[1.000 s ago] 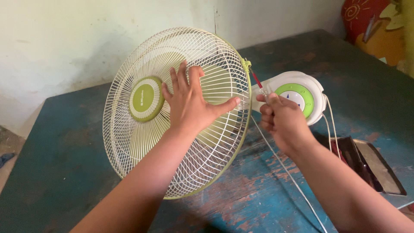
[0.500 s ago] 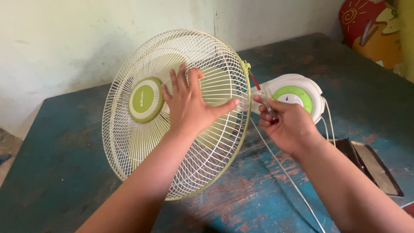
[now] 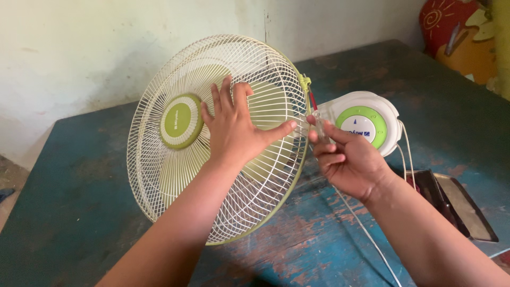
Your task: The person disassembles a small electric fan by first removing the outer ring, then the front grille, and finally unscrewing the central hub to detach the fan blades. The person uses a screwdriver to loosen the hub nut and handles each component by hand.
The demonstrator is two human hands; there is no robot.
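The right hand (image 3: 348, 162) has its grip pinched narrow on a small clear clip (image 3: 320, 126) at the fan guard's (image 3: 175, 175) rim, at about 3 o'clock on the cage. The left hand (image 3: 234, 127) lies spread flat on the wire grille, just right of the green hub (image 3: 180, 121). The white-and-green base (image 3: 366, 121) sits at 2 o'clock from the right grip, on the worn blue desk (image 3: 79, 202).

Under the left hand (image 3: 234, 130), a glossy cream wire fan grille (image 3: 159, 175); beside the right hand (image 3: 348, 165), smooth plastic base (image 3: 366, 119); the worn, rough painted wooden table (image 3: 79, 212) below.
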